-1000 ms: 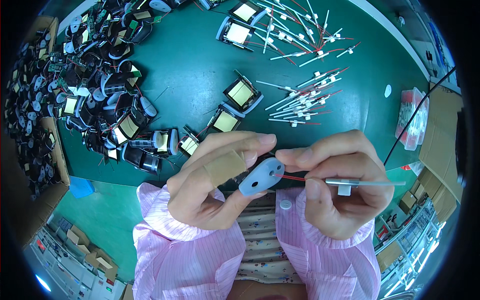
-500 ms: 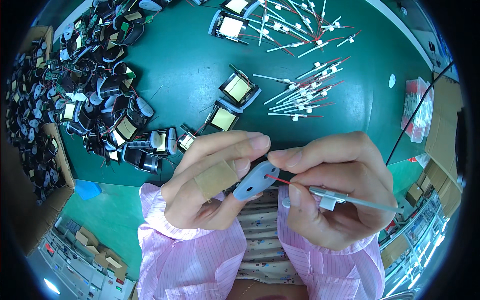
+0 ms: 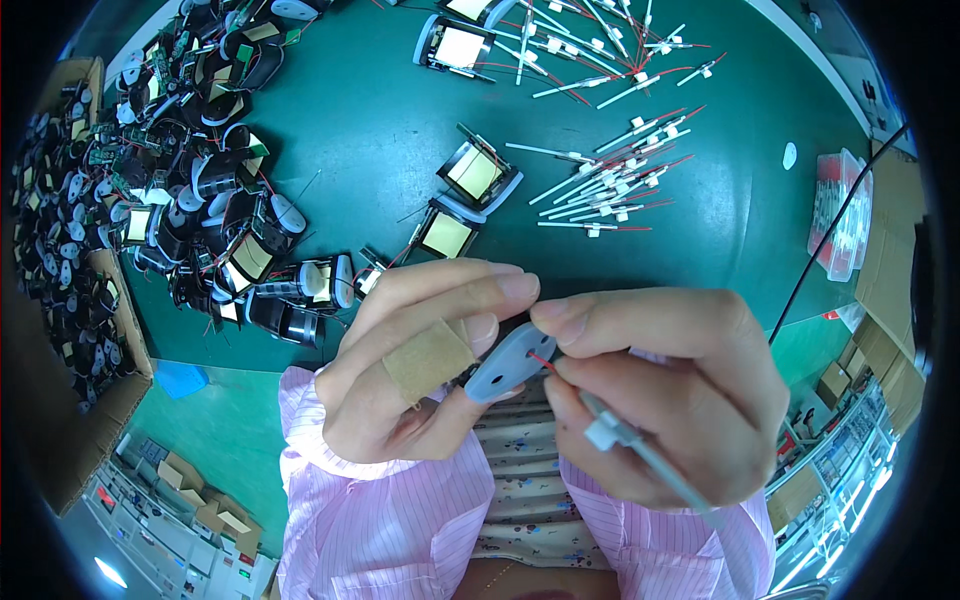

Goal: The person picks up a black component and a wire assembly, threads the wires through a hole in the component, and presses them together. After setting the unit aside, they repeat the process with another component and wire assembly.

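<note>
As left hand (image 3: 376,360) grips a grey cap (image 3: 510,364), red wire (image 3: 543,361) at its hole (image 3: 530,354), right hand (image 3: 690,400) pinching wire

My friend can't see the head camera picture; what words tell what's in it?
A person's left hand grips a grey oval end cap while the right hand holds a thin pale tube whose red wire meets the cap. Beyond, a green table bears heaped black devices at left and more red-wired tubes.

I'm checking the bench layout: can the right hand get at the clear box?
Probably not freely: the right hand holds a white stick whose red wire meets the grey cap in the left hand, and a black cable crosses before the box.
</note>
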`<state>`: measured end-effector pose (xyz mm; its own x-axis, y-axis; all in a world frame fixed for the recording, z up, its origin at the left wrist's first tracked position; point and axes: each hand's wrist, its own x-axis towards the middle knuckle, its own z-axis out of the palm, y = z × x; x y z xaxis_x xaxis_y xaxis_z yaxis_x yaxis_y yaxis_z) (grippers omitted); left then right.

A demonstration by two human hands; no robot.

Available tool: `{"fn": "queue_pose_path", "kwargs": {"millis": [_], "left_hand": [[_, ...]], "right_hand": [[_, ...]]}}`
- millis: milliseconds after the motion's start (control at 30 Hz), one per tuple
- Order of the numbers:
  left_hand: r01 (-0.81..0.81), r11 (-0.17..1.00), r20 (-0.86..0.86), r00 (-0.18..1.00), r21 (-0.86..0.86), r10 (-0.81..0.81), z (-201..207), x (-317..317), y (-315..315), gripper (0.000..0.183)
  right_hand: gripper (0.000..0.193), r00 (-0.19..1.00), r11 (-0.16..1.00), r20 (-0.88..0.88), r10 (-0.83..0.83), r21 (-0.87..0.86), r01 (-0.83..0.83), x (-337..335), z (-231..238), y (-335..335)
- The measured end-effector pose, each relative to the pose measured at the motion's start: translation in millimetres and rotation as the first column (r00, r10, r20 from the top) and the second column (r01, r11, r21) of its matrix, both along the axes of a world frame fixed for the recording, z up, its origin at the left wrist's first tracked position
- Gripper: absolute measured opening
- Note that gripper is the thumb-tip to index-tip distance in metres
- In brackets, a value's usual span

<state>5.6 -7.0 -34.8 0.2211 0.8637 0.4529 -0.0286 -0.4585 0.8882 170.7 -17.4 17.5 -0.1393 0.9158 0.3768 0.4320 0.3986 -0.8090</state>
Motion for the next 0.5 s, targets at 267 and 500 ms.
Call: {"fn": "queue_pose_path", "kwargs": {"millis": [267,500], "left_hand": [[-0.026,0.993,-0.162,0.986,0.116,0.045,8.0,-6.5,6.4,0.043],[0.23,0.967,-0.17,0.954,-0.11,-0.247,8.7,-18.0,12.8,0.055]], "right_hand": [[0.03,0.98,0.933,-0.015,0.2,-0.302,-0.195,20.0,23.3,11.0],[0.023,0.962,0.927,-0.179,0.208,-0.276,-0.252,17.6,2.8,9.4]]}}
